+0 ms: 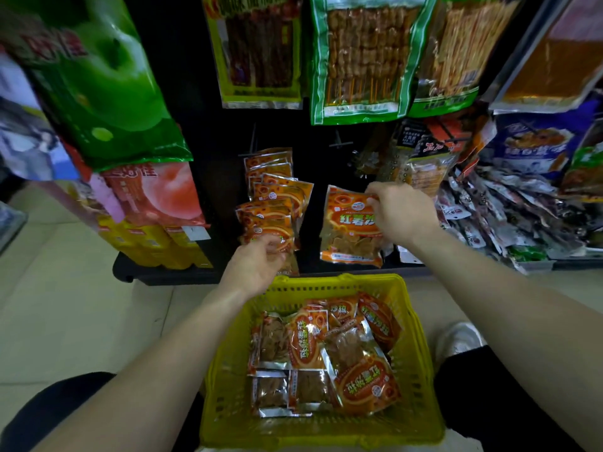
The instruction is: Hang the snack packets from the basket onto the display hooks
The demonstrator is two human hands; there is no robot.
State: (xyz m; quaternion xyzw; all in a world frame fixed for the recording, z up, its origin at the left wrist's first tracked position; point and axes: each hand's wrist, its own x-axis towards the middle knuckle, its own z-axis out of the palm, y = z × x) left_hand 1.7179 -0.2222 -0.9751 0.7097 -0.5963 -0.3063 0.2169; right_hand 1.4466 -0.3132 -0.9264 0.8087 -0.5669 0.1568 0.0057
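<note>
The right hand [402, 213] pinches an orange snack packet [352, 227] by its top. The left hand [257, 267], fingers curled, touches the hung packets [270, 210]; whether it grips one is unclear.

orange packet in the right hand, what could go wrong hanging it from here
The right hand pinches the orange packet only at its top edge, so it may slip and drop. The hook above is thin and dark against the black panel, easy to miss. The left hand is against the crowded row of hung packets and could knock one loose.
</note>
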